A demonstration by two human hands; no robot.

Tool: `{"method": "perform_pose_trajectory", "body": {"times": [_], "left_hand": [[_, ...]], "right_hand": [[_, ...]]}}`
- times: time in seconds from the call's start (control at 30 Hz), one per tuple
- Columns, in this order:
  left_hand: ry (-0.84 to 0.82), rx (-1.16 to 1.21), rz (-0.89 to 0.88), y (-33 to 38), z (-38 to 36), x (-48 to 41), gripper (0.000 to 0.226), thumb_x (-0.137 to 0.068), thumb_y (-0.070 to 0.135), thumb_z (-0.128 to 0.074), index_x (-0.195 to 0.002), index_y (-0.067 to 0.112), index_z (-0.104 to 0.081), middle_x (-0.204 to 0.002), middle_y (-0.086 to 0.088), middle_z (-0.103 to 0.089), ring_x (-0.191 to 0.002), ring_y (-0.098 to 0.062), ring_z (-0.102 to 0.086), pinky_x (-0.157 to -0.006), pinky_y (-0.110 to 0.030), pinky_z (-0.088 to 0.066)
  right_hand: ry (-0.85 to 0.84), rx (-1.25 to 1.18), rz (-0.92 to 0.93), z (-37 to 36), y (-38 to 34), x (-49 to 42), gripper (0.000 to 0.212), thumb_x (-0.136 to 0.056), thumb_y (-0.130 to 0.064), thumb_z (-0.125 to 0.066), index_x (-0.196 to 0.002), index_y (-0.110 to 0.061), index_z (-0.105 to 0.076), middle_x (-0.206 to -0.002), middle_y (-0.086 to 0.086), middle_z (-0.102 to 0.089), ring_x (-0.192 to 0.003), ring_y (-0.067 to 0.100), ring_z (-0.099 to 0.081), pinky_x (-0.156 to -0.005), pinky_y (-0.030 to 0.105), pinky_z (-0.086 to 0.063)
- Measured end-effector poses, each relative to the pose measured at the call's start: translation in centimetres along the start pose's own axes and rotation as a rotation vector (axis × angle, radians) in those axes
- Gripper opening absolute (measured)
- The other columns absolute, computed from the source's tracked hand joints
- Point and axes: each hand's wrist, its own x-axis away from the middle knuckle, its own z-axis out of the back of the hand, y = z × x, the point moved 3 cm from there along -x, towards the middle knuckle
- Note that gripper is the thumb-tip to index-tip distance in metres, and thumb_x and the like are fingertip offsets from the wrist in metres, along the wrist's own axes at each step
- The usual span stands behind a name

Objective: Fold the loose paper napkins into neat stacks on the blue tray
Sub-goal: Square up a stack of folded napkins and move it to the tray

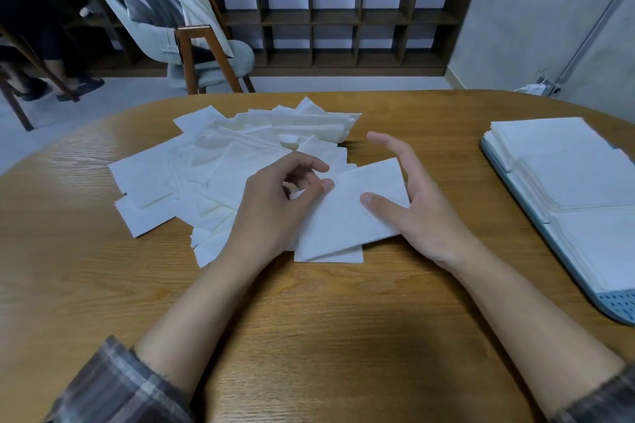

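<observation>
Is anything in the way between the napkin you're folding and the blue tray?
Nothing on the table is. Only the right hand, resting on the napkin, lies on that side; beyond it bare wood runs to the blue tray.

Napkin pile (pixel 240 161): on tabletop (pixel 309 319), centre-left.
Single napkin (pixel 343 216): overlapping pile's near right edge.
Tray (pixel 615 306): well right of pile, on tabletop.
Stacks (pixel 567 161): on tray.
Chair (pixel 192 45): behind pile, past tabletop's far edge.
Shelf unit (pixel 343 17): behind pile, beyond chair.
</observation>
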Motion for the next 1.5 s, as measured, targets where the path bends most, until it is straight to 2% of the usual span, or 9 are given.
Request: {"method": "perform_pose_trajectory", "body": {"times": [0.1, 0.23, 0.43, 0.6, 0.87, 1.13, 1.27, 1.4, 1.5], "left_hand": [[-0.042, 0.045, 0.002, 0.5, 0.2, 0.0, 0.017, -0.095, 0.034, -0.078, -0.111, 0.038, -0.074, -0.113, 0.018, -0.072, -0.112, 0.000, -0.065, -0.092, -0.022, -0.050], [-0.142, 0.157, 0.047, 0.8, -0.1, 0.2, 0.025, -0.095, 0.023, -0.079, -0.117, 0.035, -0.073, -0.111, 0.015, -0.075, -0.100, -0.012, -0.071, -0.077, -0.023, -0.055], [-0.041, 0.025, -0.007, 0.0, -0.1, 0.2, 0.029, -0.096, 0.023, -0.077, -0.117, 0.041, -0.069, -0.108, 0.016, -0.072, -0.098, -0.011, -0.067, -0.078, -0.031, -0.055], [-0.123, -0.261, -0.125, 0.1, -0.5, 0.7, 0.061, -0.085, 0.039, -0.086, -0.137, 0.038, -0.054, -0.118, 0.016, -0.063, -0.110, -0.005, -0.061, -0.090, -0.020, -0.049], [-0.245, -0.621, -0.146, -0.3, -3.4, 2.1, 0.061, -0.060, 0.085, -0.066, -0.092, 0.035, -0.055, -0.109, 0.019, -0.051, -0.106, -0.010, -0.047, -0.094, -0.034, -0.036], [-0.181, -0.495, -0.201, -0.3, -3.7, 2.3, 0.011, -0.079, 0.042, -0.065, -0.078, 0.032, -0.066, -0.102, 0.017, -0.061, -0.100, -0.006, -0.056, -0.099, -0.034, -0.035], [-0.232, -0.332, -0.260, 1.0, -3.0, 2.4, 0.007, -0.084, 0.025, -0.075, -0.080, 0.027, -0.070, -0.096, 0.014, -0.069, -0.097, -0.010, -0.067, -0.098, -0.038, -0.045], [-0.432, -0.134, -0.166, 2.5, -2.9, 3.3, 0.013, -0.085, 0.008, -0.080, -0.081, 0.017, -0.073, -0.087, 0.011, -0.077, -0.088, -0.009, -0.075, -0.086, -0.015, -0.050], [-0.457, -0.021, -0.090, 2.6, -3.1, 3.6, 0.016, -0.084, 0.002, -0.079, -0.080, 0.016, -0.072, -0.087, 0.008, -0.078, -0.088, -0.007, -0.075, -0.085, -0.015, -0.052]], "right_hand": [[0.001, -0.065, 0.006, 0.4, 0.0, 0.0, 0.068, -0.099, -0.002, -0.068, -0.150, -0.039, -0.041, -0.113, -0.006, -0.072, -0.101, 0.012, -0.072, -0.078, 0.025, -0.058], [0.049, -0.024, 0.010, 0.5, 0.3, -0.2, 0.058, -0.100, -0.001, -0.067, -0.140, -0.037, -0.046, -0.103, -0.010, -0.071, -0.094, 0.009, -0.069, -0.076, 0.024, -0.056], [-0.053, 0.094, 0.015, 0.9, 0.7, -0.5, 0.024, -0.097, -0.004, -0.070, -0.115, -0.017, -0.080, -0.119, -0.013, -0.078, -0.119, 0.003, -0.066, -0.101, 0.015, -0.045], [0.258, 0.171, -0.002, 2.8, 1.9, -1.1, 0.034, -0.097, 0.003, -0.066, -0.113, -0.022, -0.082, -0.116, -0.020, -0.077, -0.116, -0.007, -0.065, -0.099, 0.009, -0.045], [0.421, 0.217, -0.009, 3.9, 2.7, -1.5, 0.033, -0.096, 0.001, -0.064, -0.113, -0.021, -0.082, -0.114, -0.024, -0.074, -0.112, -0.016, -0.061, -0.092, -0.001, -0.040], [0.411, 0.225, -0.006, 3.6, 2.8, -1.6, 0.033, -0.097, 0.000, -0.064, -0.112, -0.023, -0.082, -0.113, -0.026, -0.074, -0.113, -0.015, -0.061, -0.096, 0.000, -0.040], [0.421, 0.199, 0.011, 3.7, 2.7, -1.5, 0.034, -0.096, 0.001, -0.063, -0.111, -0.023, -0.082, -0.114, -0.024, -0.075, -0.115, -0.012, -0.062, -0.095, 0.003, -0.042], [0.422, 0.182, 0.035, 4.1, 2.6, -1.5, 0.033, -0.096, 0.001, -0.065, -0.112, -0.022, -0.082, -0.117, -0.018, -0.077, -0.119, -0.005, -0.064, -0.097, 0.007, -0.045], [0.389, 0.169, 0.037, 4.2, 2.4, -1.4, 0.033, -0.097, 0.001, -0.064, -0.112, -0.022, -0.082, -0.116, -0.019, -0.077, -0.117, -0.006, -0.064, -0.100, 0.011, -0.046]]}}
